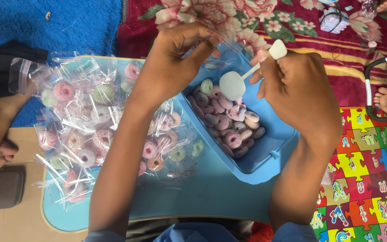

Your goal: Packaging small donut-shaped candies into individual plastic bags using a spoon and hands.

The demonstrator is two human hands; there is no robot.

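Seen from the head camera, looking down: left hand (171, 62) raised over a blue tray surface (202, 192), fingers (202, 45) pinched on the rim of a clear plastic bag (222, 51). Right hand (298, 87) beside it, fingers closed around the handle of a white spoon (234, 84), bowl poised above a blue tub (265, 157) of sugared ring candies (229, 121). Filled candy bags (90, 116) heaped on the tray's left side. Dark pouch (6, 187) at far left.
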